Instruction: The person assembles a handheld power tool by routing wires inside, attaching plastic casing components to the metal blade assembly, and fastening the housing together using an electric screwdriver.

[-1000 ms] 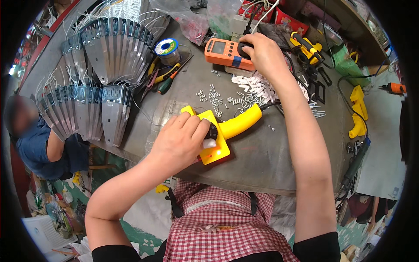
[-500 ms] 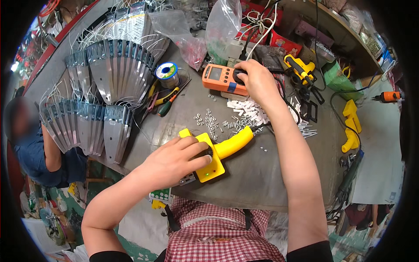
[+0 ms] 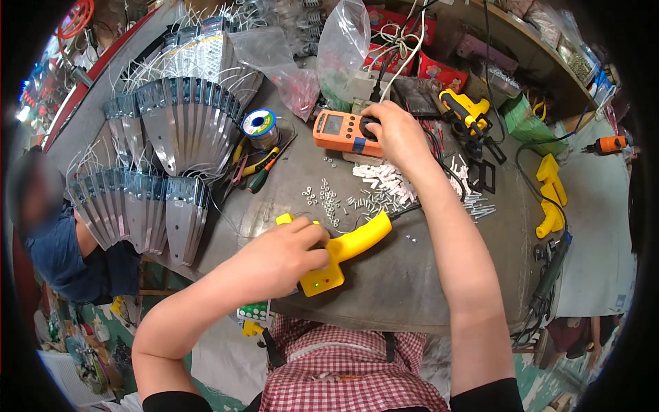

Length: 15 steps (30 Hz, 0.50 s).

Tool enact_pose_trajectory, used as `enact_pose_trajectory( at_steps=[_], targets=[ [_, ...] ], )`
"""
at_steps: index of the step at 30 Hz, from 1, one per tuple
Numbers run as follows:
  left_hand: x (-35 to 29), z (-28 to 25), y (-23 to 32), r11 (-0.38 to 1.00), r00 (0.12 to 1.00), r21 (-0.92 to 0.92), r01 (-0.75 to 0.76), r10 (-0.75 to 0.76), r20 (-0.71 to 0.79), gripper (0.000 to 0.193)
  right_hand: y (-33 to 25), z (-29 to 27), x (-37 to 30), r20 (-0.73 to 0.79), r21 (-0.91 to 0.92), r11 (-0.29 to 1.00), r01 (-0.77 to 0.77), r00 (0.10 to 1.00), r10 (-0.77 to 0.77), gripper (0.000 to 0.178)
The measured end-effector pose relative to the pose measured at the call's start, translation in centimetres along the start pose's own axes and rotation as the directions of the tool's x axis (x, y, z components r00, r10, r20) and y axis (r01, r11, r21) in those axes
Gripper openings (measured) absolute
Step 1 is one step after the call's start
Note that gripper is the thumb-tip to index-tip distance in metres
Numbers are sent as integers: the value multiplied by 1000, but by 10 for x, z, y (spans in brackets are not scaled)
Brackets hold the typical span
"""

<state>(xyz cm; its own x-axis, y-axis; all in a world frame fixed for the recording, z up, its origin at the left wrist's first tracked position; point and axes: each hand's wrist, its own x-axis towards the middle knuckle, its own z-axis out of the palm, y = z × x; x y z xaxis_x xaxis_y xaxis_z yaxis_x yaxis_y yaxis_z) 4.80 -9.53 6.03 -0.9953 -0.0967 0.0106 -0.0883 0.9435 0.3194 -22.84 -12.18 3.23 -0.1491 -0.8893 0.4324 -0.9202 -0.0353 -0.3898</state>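
Note:
My left hand (image 3: 283, 257) is closed over the body of a yellow device with a curved handle (image 3: 362, 237), near the table's front edge. A small green light glows on its flat face, and a black cable runs from the handle's end. Part of the body is hidden under my fingers. Farther back, my right hand (image 3: 398, 130) pinches the black dial of an orange multimeter (image 3: 335, 130), whose small grey screen faces up. White plastic pieces (image 3: 384, 177), small screws (image 3: 379, 200) and small nuts (image 3: 328, 199) lie loose between the two hands.
Fanned grey metal plates with wires (image 3: 185, 127) fill the left side. A solder spool (image 3: 259, 127) stands beside pliers (image 3: 263, 161). Another yellow handled tool (image 3: 467, 110), yellow shells (image 3: 550, 196) and cables lie right. A person (image 3: 75, 254) sits at far left.
My left fingers have curled in more over the yellow device, and its flat face has tilted and shifted slightly left. My right hand stays on the multimeter's dial. The whole view has shifted slightly.

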Motion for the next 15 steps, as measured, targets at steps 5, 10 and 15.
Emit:
enact_pose_trajectory(
  at_steps=[5, 10, 15],
  targets=[
    [47, 22, 27, 990, 973, -91, 107, -123, -197, 47, -4, 4, 4, -16, 13, 999, 43, 999, -43, 20],
    [66, 34, 27, 958, 970, 153, 244, -243, -22, 59, 12, -11, 7, 0, 118, 989, 87, 996, -88, 28],
    [0, -21, 63, 894, 896, -221, 390, -423, -132, 59, -31, -69, -2, 100, 906, 402, -129, 991, 91, 29]
  ],
)
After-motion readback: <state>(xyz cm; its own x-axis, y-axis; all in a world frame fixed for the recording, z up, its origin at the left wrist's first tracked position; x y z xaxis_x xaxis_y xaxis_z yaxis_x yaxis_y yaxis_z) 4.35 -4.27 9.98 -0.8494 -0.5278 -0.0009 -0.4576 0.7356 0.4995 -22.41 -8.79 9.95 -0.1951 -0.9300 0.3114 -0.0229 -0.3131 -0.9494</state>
